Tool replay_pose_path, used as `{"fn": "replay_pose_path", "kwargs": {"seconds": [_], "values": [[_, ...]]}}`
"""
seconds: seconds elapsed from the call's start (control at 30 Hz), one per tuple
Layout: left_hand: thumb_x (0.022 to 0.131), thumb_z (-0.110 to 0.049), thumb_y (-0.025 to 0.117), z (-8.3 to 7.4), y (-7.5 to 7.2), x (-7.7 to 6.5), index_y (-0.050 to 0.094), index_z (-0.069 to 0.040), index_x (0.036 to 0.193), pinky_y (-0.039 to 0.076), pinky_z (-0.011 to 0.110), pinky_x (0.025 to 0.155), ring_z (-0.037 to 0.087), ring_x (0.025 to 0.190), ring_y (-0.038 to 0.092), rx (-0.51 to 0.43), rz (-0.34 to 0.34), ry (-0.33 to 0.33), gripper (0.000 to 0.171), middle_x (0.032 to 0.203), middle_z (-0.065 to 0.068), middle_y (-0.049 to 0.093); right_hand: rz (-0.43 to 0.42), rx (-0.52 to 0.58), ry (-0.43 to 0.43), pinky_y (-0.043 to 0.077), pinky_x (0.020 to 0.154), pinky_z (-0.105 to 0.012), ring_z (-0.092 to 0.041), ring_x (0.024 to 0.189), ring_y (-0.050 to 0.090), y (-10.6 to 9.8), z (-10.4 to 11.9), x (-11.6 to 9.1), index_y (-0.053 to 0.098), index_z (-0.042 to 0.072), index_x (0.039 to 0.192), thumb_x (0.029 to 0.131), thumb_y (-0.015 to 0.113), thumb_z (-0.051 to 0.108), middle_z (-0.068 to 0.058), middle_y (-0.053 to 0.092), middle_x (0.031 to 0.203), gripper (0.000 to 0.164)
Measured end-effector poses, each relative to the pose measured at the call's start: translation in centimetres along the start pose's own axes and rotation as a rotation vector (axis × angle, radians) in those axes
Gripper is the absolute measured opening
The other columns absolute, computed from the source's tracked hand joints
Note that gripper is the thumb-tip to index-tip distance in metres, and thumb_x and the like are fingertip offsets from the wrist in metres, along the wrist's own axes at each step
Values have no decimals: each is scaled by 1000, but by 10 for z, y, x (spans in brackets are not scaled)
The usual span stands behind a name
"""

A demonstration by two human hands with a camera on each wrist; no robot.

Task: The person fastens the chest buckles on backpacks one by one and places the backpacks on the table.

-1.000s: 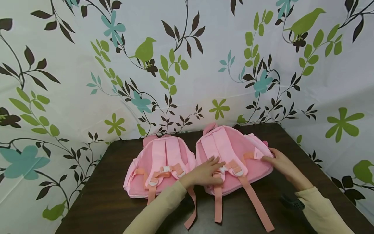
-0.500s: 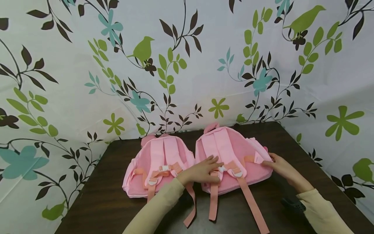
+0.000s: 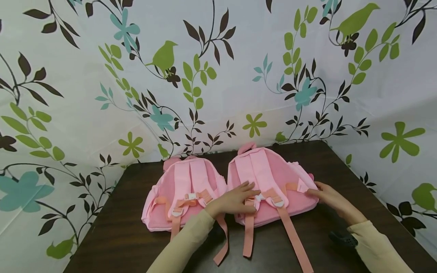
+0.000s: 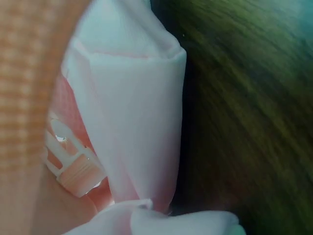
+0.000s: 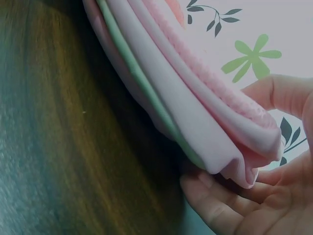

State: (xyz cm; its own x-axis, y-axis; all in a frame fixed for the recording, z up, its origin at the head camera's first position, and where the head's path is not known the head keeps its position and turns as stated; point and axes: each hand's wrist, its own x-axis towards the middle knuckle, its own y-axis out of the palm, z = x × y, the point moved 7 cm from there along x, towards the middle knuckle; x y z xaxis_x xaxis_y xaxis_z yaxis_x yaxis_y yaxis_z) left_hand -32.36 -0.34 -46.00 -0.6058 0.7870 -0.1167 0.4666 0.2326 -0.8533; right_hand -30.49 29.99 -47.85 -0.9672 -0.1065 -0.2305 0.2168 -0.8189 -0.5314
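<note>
Two small pink backpacks lie side by side with their shoulder straps up: the left backpack (image 3: 172, 178) and the right backpack (image 3: 283, 167). My left hand (image 3: 235, 200) reaches across the left one and rests, fingers extended, on the right backpack beside its white buckle (image 3: 259, 197). My right hand (image 3: 332, 197) grips the right backpack's lower right corner. In the right wrist view, the thumb (image 5: 269, 95) lies over that corner and the fingers (image 5: 215, 200) curl beneath it. Close up in the left wrist view are pale pink cloth (image 4: 137, 112) and a clear buckle (image 4: 71, 156).
Orange webbing straps (image 3: 295, 242) trail toward the front of the dark wooden table (image 3: 109, 227). Behind stands a white sheet (image 3: 218, 87) printed with birds, leaves and flowers. A black object (image 3: 342, 239) shows beside the right sleeve.
The right backpack has shifted slightly to the left, and its loose straps moved left too. Both hands keep their places on it.
</note>
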Motion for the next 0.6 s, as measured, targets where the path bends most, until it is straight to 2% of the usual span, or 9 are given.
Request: {"fn": "replay_pose_path", "kwargs": {"seconds": [0.27,0.47,0.6], "values": [[92,-51,64,-2,-4,-1,42,-24,155,19,41,122,19,154,8,-24,-29,2,72,166,2,22,2,18,10,43,102,-62,-49,122,45,-2,0,0,21,-21,146,100,52,40,-42,33,143,83],[94,-47,64,-2,-5,-4,41,-18,155,18,41,122,20,154,11,-79,-46,27,72,165,2,27,-5,-19,26,32,105,-70,-58,134,29,-4,2,-1,9,-17,152,96,58,46,-43,19,152,98],[94,-50,63,1,-5,-6,38,-17,156,19,41,122,19,153,15,-130,-73,26,75,163,0,31,-53,-42,-15,31,105,-70,-60,138,23,-8,7,-4,6,-14,153,94,63,46,-43,16,154,102]]}}
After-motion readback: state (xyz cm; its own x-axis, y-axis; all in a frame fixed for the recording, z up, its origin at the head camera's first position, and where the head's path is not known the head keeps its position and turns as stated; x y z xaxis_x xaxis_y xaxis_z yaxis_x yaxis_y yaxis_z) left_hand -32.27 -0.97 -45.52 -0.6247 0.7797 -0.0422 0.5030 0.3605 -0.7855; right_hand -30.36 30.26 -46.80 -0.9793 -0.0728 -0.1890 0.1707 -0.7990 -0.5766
